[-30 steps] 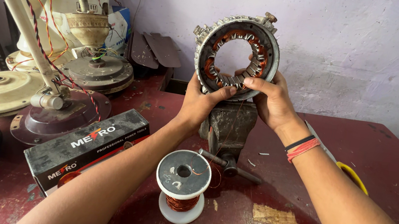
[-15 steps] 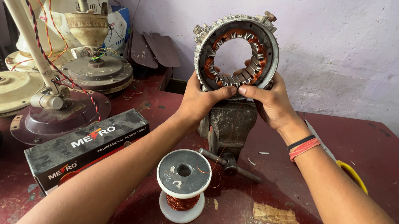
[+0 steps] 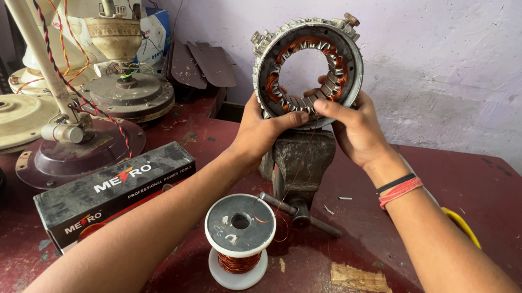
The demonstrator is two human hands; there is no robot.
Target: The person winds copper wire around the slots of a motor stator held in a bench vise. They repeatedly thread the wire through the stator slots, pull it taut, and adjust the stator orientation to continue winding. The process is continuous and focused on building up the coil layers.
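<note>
Both hands, left hand (image 3: 262, 128) and right hand (image 3: 352, 126), grip round grey metal stator ring (image 3: 307, 71) upright above grey bench vise (image 3: 299, 165); copper windings partly in, white copper-wire spool (image 3: 238, 239) near.

Dull grey metal stator ring (image 3: 308, 72) with glossy copper windings, rough dark cast-metal vise (image 3: 299, 161), shiny copper wire on a white plastic spool (image 3: 239, 234), scuffed matt red tabletop (image 3: 501, 212), matt cardboard box (image 3: 113, 197)

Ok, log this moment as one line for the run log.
left hand: grips stator ring lower left | right hand: grips lower right, fingers on inner windings | ring: upright above bench vise | copper wire spool: on table, untouched
</note>
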